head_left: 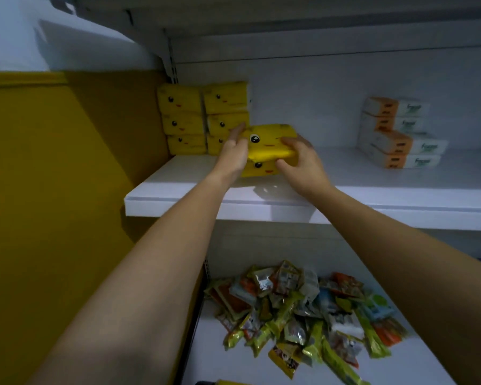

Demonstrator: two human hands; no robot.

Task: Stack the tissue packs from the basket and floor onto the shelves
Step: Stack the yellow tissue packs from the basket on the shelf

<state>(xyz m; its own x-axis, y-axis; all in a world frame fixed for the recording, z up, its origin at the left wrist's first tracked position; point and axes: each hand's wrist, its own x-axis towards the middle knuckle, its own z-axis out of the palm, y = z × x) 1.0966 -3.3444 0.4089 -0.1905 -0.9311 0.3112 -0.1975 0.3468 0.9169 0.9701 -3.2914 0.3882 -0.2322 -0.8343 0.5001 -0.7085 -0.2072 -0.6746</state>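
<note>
My left hand (pixel 233 153) and right hand (pixel 300 159) clasp the upper yellow tissue pack (pixel 270 141) from either side, atop a lower yellow pack (pixel 258 167) on the white shelf (pixel 178 190). Stacked yellow packs (pixel 203 118) stand at ten o'clock of it; orange-and-white packs (pixel 397 134) lie well apart at three o'clock, snack packets (pixel 303 309) at six o'clock on the lower shelf

Shelf (pixel 345 168) open btwn yellow stacks (pixel 203 118) left & orange-white packs (pixel 397 132) right.
</note>
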